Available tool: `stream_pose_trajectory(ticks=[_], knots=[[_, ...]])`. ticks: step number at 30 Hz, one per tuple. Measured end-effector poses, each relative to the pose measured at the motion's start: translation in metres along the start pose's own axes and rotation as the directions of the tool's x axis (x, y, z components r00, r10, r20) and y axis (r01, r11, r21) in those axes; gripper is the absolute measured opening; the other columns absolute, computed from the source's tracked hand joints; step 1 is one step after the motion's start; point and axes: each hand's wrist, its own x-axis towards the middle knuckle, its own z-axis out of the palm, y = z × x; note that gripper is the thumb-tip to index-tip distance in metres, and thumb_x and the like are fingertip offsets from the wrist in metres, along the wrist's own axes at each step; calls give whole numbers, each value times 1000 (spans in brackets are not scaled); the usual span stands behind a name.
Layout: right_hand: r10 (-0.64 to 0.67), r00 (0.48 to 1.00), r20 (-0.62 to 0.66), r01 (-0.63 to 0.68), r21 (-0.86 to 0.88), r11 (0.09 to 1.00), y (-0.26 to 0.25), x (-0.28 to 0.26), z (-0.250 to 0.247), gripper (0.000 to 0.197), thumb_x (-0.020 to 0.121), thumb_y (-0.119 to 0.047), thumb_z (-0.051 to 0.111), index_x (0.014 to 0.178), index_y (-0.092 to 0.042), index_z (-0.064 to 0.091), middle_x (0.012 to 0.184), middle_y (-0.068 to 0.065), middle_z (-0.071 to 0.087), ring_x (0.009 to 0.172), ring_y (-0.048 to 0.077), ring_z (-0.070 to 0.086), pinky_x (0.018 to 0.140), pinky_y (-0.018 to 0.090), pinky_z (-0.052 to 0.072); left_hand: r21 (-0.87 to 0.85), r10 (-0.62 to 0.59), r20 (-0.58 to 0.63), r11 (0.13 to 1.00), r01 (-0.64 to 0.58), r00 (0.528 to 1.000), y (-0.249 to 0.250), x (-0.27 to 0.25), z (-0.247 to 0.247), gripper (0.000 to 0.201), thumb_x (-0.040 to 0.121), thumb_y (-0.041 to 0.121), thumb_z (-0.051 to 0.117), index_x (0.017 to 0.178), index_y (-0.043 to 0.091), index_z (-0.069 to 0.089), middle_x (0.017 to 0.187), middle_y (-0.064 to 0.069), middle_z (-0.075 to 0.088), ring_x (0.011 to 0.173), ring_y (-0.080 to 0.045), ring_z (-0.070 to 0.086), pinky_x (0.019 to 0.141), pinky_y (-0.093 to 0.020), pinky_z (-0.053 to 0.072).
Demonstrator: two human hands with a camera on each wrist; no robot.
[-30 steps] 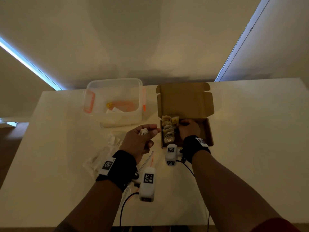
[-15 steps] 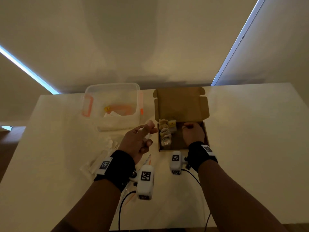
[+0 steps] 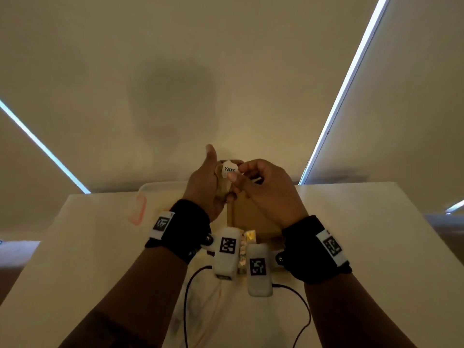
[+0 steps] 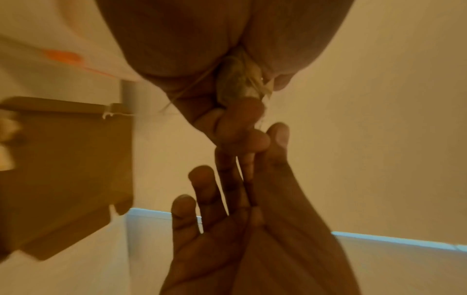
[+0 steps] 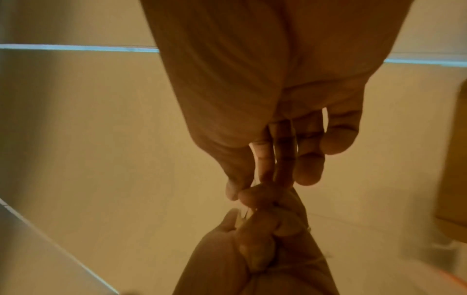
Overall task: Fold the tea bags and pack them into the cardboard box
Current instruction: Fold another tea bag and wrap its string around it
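Both hands are raised together above the brown cardboard box (image 3: 247, 217), which lies open on the pale tabletop (image 3: 376, 247) with its lid flap laid back. The left hand (image 3: 204, 187) grasps a small tan tea bag (image 3: 222, 185) against its palm, thumb pointing upward; the left wrist view shows the bag's crumpled mesh (image 4: 236, 79) and loose string tucked into that hand. The right hand (image 3: 266, 189) pinches the white paper tag (image 3: 229, 169) printed "YATÉ" between thumb and forefinger, just above the bag and touching the left hand's fingers. So the tea bag in work is held in the air above the box, not inside it. A row of pale folded tea bags (image 3: 243, 247) lies in the box's near left part, mostly hidden behind the wrist cameras. Left of the box, partly hidden by the left hand, stands a clear plastic container with an orange clasp (image 3: 138, 209). Nearer than the box, thin clear wrappers (image 3: 200, 305) lie on the table.
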Motion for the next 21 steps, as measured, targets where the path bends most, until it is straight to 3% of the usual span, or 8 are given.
stream_pose_trajectory(ticks=[3, 7, 10, 13, 15, 21], knots=[[-90, 994, -57, 90, 3, 996, -27, 7, -8, 23, 86, -44, 75, 102, -28, 73, 86, -11, 72, 75, 1, 67, 68, 15, 52, 93, 91, 69, 991, -97, 993, 28, -10, 15, 72, 99, 69, 32, 95, 8, 68, 71, -10, 64, 51, -20, 54, 42, -25, 38], [-178, 971, -161, 188, 49, 981, -55, 16, -17, 9, 91, -31, 74, 97, -25, 74, 83, -6, 73, 71, 10, 69, 72, 32, 58, 151, 161, 175, 970, -188, 971, 56, -22, 27, 72, 99, 69, 33, 102, 7, 68, 81, -14, 63, 58, -21, 56, 45, -26, 41], [-192, 957, -217, 209, 60, 976, -74, 25, -25, 11, 92, -31, 72, 101, -26, 71, 76, -7, 69, 72, 12, 71, 73, 41, 60, 81, 191, 222, 974, -213, 956, 75, -29, 29, 52, 102, 58, 42, 101, 12, 68, 81, -8, 63, 60, -19, 55, 44, -25, 40], [-213, 953, -217, 238, 94, 967, -89, 31, -31, 7, 95, -29, 69, 97, -35, 68, 76, -10, 71, 78, 12, 73, 75, 41, 62, -5, 225, 283, 973, -233, 932, 90, -34, 25, 32, 104, 34, 47, 111, 8, 64, 84, -8, 61, 61, -19, 53, 47, -25, 38], [-219, 954, -207, 244, 103, 964, -98, 34, -33, 9, 96, -28, 67, 98, -36, 69, 82, -10, 73, 80, 11, 73, 74, 38, 63, -15, 259, 313, 963, -268, 914, 98, -37, 23, 22, 99, 24, 50, 106, 8, 63, 84, -8, 58, 62, -19, 53, 47, -25, 38], [-267, 944, -196, 289, 94, 953, -119, 42, -39, 17, 98, -19, 64, 110, -27, 74, 89, -7, 77, 81, 10, 74, 71, 27, 61, 245, 393, 254, 858, -452, 884, 113, -39, 17, 16, 101, 27, 61, 95, 14, 69, 83, -15, 53, 62, -21, 50, 46, -24, 36]])
